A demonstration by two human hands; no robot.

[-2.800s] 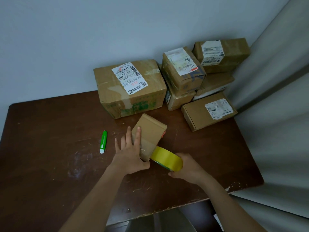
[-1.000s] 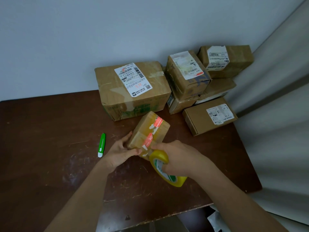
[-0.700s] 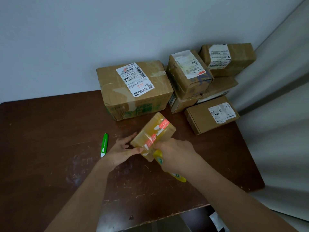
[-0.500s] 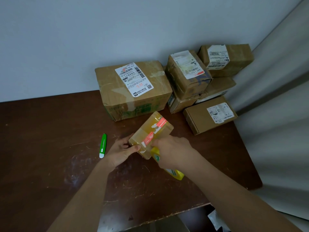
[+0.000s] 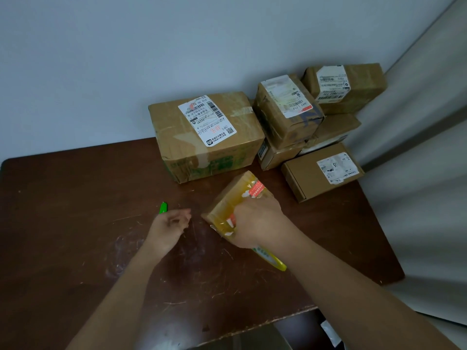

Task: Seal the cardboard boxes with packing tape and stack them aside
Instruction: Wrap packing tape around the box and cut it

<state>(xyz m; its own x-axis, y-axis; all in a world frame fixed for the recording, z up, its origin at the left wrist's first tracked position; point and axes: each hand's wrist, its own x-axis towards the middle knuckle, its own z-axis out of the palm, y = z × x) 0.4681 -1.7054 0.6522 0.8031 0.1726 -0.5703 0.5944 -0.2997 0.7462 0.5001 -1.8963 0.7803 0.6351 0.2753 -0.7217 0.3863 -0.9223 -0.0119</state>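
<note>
Small box [image 5: 237, 198]: on the table [image 5: 75, 248], just in front of the large labelled box [image 5: 204, 135], wrapped in yellowish tape.
Right hand [image 5: 255, 223]: pressing on the small box's near end; fingers curled, seemingly clamped on the tape roll [image 5: 270, 258], which trails toward the table edge.
Left hand [image 5: 169, 226]: apart from the small box, fingers loosely curled, empty, beside the green cutter [image 5: 163, 207].
Stack [image 5: 316, 122]: right of the large labelled box.
Risk: with one hand steadying, the box may twist and the tape crease or lift.
</note>
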